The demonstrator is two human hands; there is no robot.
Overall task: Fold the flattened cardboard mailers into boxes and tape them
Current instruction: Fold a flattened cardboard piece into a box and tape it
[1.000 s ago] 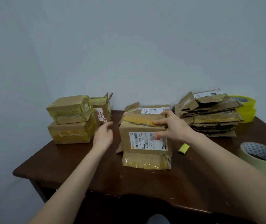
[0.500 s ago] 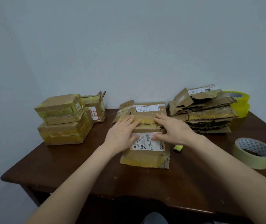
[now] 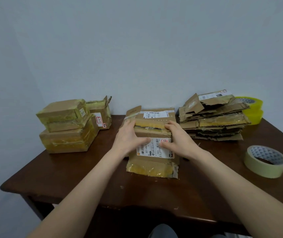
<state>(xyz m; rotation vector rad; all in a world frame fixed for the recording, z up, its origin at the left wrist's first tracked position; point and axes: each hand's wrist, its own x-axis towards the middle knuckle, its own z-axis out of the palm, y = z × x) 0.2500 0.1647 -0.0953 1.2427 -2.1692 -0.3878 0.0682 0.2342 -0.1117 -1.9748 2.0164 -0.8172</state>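
Your left grip [image 3: 130, 137] and right grip [image 3: 180, 140] curled round the cardboard box [image 3: 152, 164] from either side, thumbs on its label, box in the middle of the bench [image 3: 68, 176], flattened mailers [image 3: 213, 121] stacked to its right

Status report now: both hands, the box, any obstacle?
Left hand and right hand grip the box. Box stands on table. Tape roll lies free, right side.
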